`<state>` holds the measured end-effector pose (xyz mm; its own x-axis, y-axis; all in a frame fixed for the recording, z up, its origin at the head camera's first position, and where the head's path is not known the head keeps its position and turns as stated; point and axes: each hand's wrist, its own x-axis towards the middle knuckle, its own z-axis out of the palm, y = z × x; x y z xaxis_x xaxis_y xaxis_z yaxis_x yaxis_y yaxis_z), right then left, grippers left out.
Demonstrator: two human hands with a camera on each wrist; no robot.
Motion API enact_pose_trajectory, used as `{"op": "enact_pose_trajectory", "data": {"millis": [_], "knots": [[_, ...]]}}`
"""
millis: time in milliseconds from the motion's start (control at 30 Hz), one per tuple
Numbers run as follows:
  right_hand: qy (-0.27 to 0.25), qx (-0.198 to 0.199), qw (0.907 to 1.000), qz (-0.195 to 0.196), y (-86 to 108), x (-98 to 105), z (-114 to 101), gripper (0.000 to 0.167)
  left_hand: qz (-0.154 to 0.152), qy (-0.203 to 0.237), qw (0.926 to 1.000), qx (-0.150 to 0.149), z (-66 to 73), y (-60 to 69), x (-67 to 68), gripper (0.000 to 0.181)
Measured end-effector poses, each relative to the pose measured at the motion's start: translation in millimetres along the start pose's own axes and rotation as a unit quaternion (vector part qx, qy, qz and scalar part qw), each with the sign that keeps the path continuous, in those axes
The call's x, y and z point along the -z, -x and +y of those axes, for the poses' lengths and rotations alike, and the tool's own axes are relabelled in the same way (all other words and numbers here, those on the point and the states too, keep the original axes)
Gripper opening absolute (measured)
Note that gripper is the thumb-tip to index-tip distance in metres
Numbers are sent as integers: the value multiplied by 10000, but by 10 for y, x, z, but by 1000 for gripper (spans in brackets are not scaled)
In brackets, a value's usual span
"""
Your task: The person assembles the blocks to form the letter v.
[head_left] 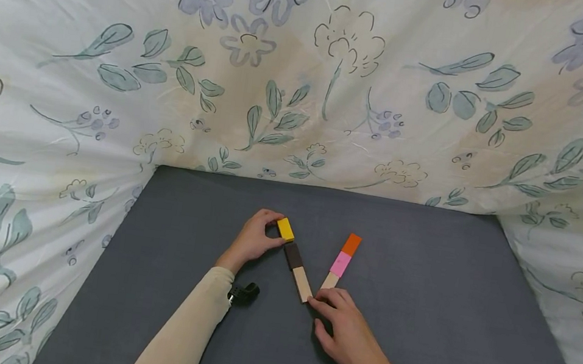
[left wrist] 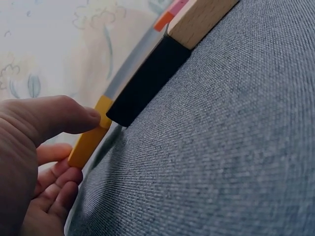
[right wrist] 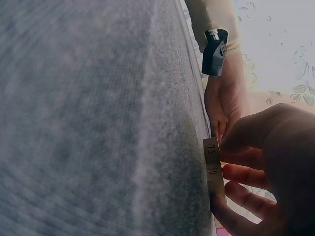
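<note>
My left hand (head_left: 253, 240) pinches a small yellow block (head_left: 286, 229) between thumb and fingers. In the left wrist view the yellow block (left wrist: 91, 137) meets or nearly meets the end of a dark brown block (head_left: 293, 256). Below that, a plain wooden block (head_left: 302, 284) continues the slanted row. My right hand (head_left: 346, 331) touches the near ends of the plain blocks with bent fingertips, its thumb apart in the head view. A second row slants the other way: a partly hidden plain block (head_left: 330, 281), a pink block (head_left: 339, 264) and an orange block (head_left: 351, 244).
The blocks lie in a V on a dark grey cloth-covered table (head_left: 423, 273). A flower-patterned curtain (head_left: 293, 84) hangs behind and at both sides. A black wrist device (head_left: 245, 293) sticks out from the left sleeve. Numbers mark the plain blocks' ends (right wrist: 211, 156).
</note>
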<state>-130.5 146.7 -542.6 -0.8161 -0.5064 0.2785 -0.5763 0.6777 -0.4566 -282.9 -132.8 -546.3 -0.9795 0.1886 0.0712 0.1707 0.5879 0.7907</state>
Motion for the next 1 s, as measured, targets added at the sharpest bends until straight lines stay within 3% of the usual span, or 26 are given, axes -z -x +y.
{"op": "enact_pose_trajectory", "data": {"millis": [1000], "knots": [[49, 0, 10000, 71, 7, -12, -39, 41, -333, -120, 9993, -75, -7, 27, 14, 56]]}}
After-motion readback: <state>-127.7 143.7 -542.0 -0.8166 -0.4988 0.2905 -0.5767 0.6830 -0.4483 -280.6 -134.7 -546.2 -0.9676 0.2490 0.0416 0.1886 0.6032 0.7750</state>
